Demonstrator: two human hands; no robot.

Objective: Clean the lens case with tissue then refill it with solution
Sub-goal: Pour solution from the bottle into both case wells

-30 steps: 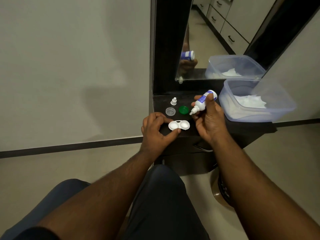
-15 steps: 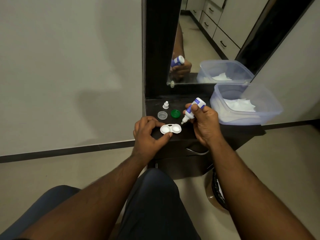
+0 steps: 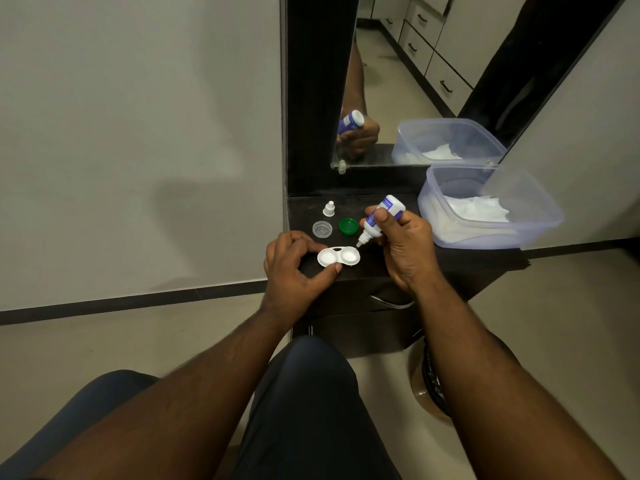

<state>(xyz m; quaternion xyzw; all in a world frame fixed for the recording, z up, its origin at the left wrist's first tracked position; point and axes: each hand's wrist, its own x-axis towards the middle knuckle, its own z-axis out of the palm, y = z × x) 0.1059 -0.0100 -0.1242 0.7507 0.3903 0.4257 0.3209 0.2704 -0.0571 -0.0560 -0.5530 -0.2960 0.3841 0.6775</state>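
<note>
A white two-well lens case (image 3: 338, 257) lies open on the dark shelf (image 3: 377, 268). My left hand (image 3: 294, 268) pinches its left end between thumb and fingers. My right hand (image 3: 405, 247) grips a small white solution bottle with a blue label (image 3: 379, 220), tilted down to the left. Its nozzle tip hangs just above the right well of the case. Behind the case lie a clear lid (image 3: 322, 229), a green lid (image 3: 348, 225) and the bottle's white cap (image 3: 329, 208).
A clear plastic tub (image 3: 519, 237) holding white tissue (image 3: 478, 207) stands at the shelf's right end. A mirror (image 3: 398, 81) in a dark frame rises behind the shelf. A drawer handle (image 3: 391, 303) sits below the shelf edge, and a round bin (image 3: 429, 386) stands on the floor.
My right hand has tipped the bottle further down and brought its nozzle closer to the case's right well. My left hand keeps its hold on the case.
</note>
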